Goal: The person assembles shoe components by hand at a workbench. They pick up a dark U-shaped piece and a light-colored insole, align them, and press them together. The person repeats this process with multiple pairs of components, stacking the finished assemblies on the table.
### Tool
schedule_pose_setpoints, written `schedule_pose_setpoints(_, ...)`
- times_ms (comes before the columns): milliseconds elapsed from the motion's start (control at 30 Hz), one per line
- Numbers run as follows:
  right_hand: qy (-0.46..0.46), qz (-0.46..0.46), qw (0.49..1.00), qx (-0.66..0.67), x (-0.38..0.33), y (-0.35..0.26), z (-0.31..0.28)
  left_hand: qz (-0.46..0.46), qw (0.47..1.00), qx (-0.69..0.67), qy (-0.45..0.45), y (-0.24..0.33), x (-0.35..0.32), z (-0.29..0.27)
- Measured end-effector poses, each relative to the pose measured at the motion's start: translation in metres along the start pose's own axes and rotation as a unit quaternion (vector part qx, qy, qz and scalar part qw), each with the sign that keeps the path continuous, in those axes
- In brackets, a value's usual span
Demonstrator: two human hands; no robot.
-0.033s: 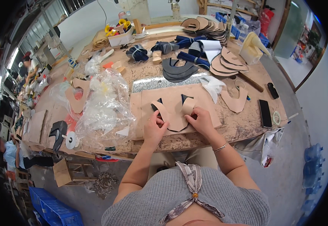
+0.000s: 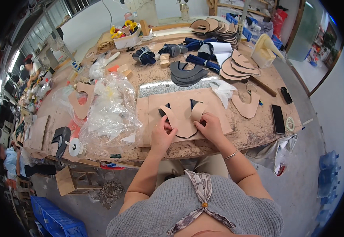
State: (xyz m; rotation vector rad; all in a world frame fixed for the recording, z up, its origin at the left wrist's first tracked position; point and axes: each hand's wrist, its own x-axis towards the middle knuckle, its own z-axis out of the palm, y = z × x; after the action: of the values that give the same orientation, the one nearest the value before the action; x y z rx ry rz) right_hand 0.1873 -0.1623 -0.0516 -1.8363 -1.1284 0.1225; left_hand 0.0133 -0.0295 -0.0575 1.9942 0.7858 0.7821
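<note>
A U-shaped tan leather piece [image 2: 184, 123] with a dark layer under it lies on a tan sheet [image 2: 216, 114] right in front of me. Its two arms curl upward, and dark backing shows at their tips and along the near edge. My left hand [image 2: 163, 133] pinches the left arm between thumb and fingers. At the right arm, my right hand [image 2: 210, 127] has its thumb and fingers closed on the edge. Beyond the sheet sits a stack of dark grey U-shaped pieces [image 2: 187, 75]. Another tan U-shaped piece [image 2: 246, 106] rests to the right.
Crumpled clear plastic [image 2: 110, 106] covers the table left of the sheet. A black phone [image 2: 277, 118] and a wooden-handled tool [image 2: 262, 85] lie at the right. Tied dark blue bundles [image 2: 144, 56] and stacked tan pieces [image 2: 235, 66] stand farther back. A blue crate [image 2: 57, 217] is on the floor.
Almost nothing differs; the right hand and the right arm of the leather piece have shifted very slightly.
</note>
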Motion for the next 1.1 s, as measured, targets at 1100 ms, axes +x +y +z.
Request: schedule_pose_setpoints(1100,0.025,-0.065,0.996,-0.049,-0.001,0.003,0.007,0.266,0.889,0.366,-0.070,0.020,0.022,0.035)
